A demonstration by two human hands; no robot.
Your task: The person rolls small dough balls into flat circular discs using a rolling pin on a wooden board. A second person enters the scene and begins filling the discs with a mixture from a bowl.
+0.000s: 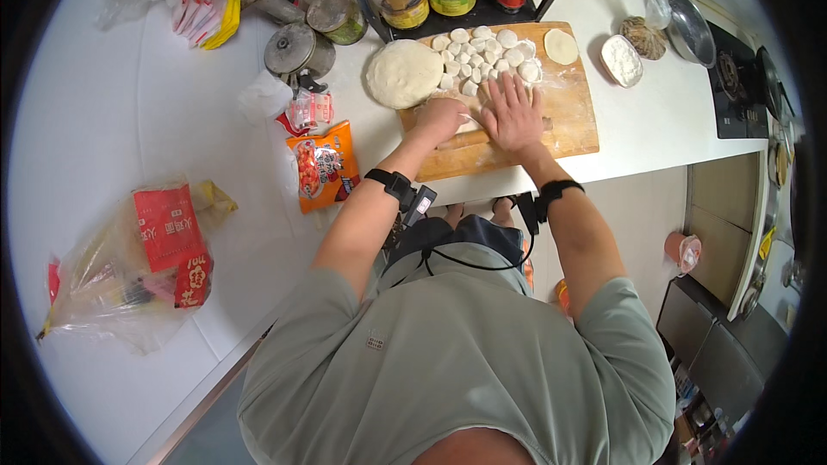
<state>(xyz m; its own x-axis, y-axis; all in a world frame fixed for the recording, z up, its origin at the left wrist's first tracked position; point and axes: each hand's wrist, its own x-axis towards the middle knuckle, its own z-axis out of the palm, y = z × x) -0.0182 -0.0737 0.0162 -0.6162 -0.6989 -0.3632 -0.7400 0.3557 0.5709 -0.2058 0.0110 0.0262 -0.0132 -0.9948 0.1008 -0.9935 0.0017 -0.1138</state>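
Note:
My left hand point(442, 121) is closed with its fingertips on the edge of a thin dough wrapper point(466, 124) on the wooden cutting board point(572, 110). Beside it my right hand point(515, 113) lies flat, fingers spread, over a wooden rolling pin point(470, 140). One end of the pin shows past that palm, and its middle is hidden. Just beyond my fingers sit several small floured dough pieces point(476, 59). A large round lump of dough point(405, 74) rests at the board's far left corner. A flat rolled wrapper point(561, 46) lies at the far right corner.
Behind the board stands a black rack point(446, 18) of sauce bottles. A bowl of flour point(621, 61), a metal basin point(690, 27) and a black stove point(736, 87) are to the right. At left are a lidded metal pot point(298, 51), an orange food packet point(325, 166) and a plastic bag point(123, 278).

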